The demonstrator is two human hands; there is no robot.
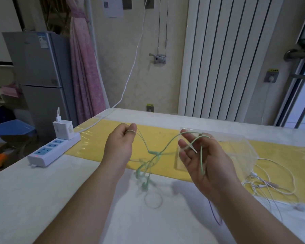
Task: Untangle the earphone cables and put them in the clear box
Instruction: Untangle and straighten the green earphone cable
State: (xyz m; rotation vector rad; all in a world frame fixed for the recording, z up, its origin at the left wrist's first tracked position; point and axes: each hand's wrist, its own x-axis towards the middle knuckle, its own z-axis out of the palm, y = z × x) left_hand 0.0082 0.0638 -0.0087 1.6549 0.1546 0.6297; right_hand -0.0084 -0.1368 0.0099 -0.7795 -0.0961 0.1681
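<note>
We see the left hand (119, 146) pinching the green earphone cable (154, 153) above the bench (42, 187). The right hand (203, 161), in front of the clear box (243, 147), has the cable looped over spread fingers (184, 144). White earphones (264, 182) lie right of the box.

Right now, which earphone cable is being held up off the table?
The green earphone cable, strung between the left hand and right hand. The white earphone cable lies untouched beside the clear box.
</note>
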